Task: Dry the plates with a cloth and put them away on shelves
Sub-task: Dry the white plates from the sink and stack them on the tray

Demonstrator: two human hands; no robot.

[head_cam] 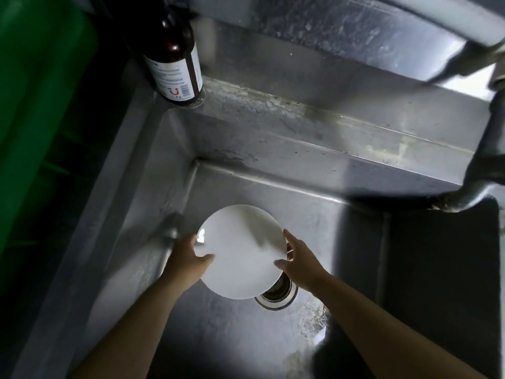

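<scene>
The plate (240, 253) was white and round, and it was held above the floor of a steel sink (273, 149), partly covering the drain (277, 296) below it. It faced up towards the camera, slightly tilted.

The left hand (188, 262) gripped the plate's left edge, thumb lying across the top face, the other fingers hidden beneath. The right hand (299, 262) gripped the right edge, thumb on the rim and one finger reaching along the far side; the remaining fingers lay behind the plate, out of sight. Neither hand held a cloth, and none was visible in the view.

The step in hand appeared to be lifting the plate out of the sink before drying. To do this well, the plate should be held by opposite edges as shown, tipped so that any water runs into the drain, and kept clear of the tap pipe (481, 149) at the right when raised. A wet rim is likely to be slippery, so both grips should be kept firm until a cloth is taken up.

A brown bottle (175, 53) stood on the sink's back left corner, beside a green bin (35, 105).
</scene>
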